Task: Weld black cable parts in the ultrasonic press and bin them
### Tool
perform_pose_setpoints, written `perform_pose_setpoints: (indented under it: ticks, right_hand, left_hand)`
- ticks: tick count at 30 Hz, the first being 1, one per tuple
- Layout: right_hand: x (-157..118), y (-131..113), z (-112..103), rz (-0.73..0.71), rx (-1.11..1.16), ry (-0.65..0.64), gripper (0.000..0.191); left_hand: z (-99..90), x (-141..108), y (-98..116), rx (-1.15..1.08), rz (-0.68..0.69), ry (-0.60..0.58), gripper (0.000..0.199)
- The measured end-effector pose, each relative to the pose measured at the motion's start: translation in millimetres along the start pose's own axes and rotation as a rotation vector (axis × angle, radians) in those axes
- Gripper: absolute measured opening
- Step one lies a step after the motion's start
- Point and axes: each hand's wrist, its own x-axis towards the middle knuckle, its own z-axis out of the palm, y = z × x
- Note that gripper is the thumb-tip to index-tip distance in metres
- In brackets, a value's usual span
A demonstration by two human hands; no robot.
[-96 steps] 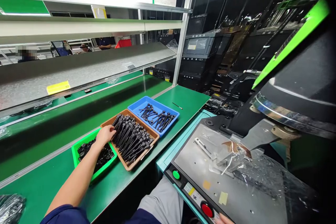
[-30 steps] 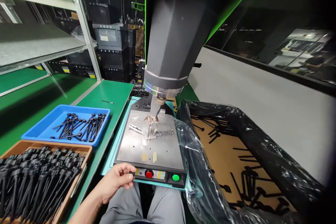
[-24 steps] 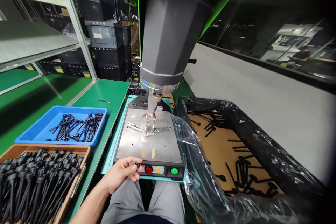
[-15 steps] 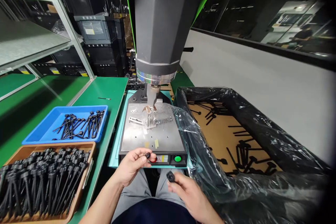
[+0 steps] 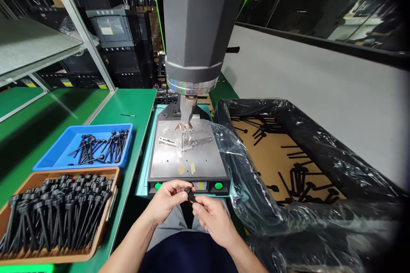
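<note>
My left hand (image 5: 166, 201) is closed, its thumb and fingertips pinching a small black piece (image 5: 188, 190). Against it, my right hand (image 5: 214, 218) grips a dark part (image 5: 191, 198) between thumb and fingers; only a bit of it shows. The two pieces touch in front of my lap, near the front edge of the machine base. Fingers cover much of both, so I cannot tell whether they are joined. Left of me, an orange-brown tray (image 5: 86, 257) is full of black ribbed stems with round heads, and a blue tray (image 5: 51, 153) holds several more.
A machine head (image 5: 194, 25) hangs over a metal plate (image 5: 173, 168) with plastic film on it. Green buttons (image 5: 218, 186) sit on its front edge. At right stands a box lined with black plastic (image 5: 243, 166), with black parts on cardboard. Shelving (image 5: 73, 13) rises at left.
My hands have come together; the right moved left and up, bringing its black part against the small piece in my left hand. The view has shifted slightly.
</note>
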Motion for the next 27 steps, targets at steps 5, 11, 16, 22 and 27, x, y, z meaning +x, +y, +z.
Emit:
perform_pose_setpoints:
  ticks: [5, 11, 16, 22, 27]
  right_hand:
    - [-3, 2, -3, 0.035, 0.014, -0.017, 0.039]
    - [-4, -5, -10, 0.138, 0.217, -0.223, 0.046]
    - [-2, -1, -4, 0.114, 0.348, -0.177, 0.045]
    - [1, 2, 3, 0.059, 0.383, -0.069, 0.045]
    - [3, 5, 2, 0.040, 0.387, -0.052, 0.043]
  left_hand:
    - [-2.2, 1, 9, 0.094, -0.005, -0.076, 0.029]
    - [-2.8, 1, 17, 0.118, -0.041, -0.168, 0.027]
    - [-2.5, 4, 10, 0.013, -0.067, -0.169, 0.031]
    - [-1.9, 5, -1, 0.098, -0.028, -0.125, 0.035]
    - [3.9, 7, -8, 0.322, 0.102, -0.081, 0.038]
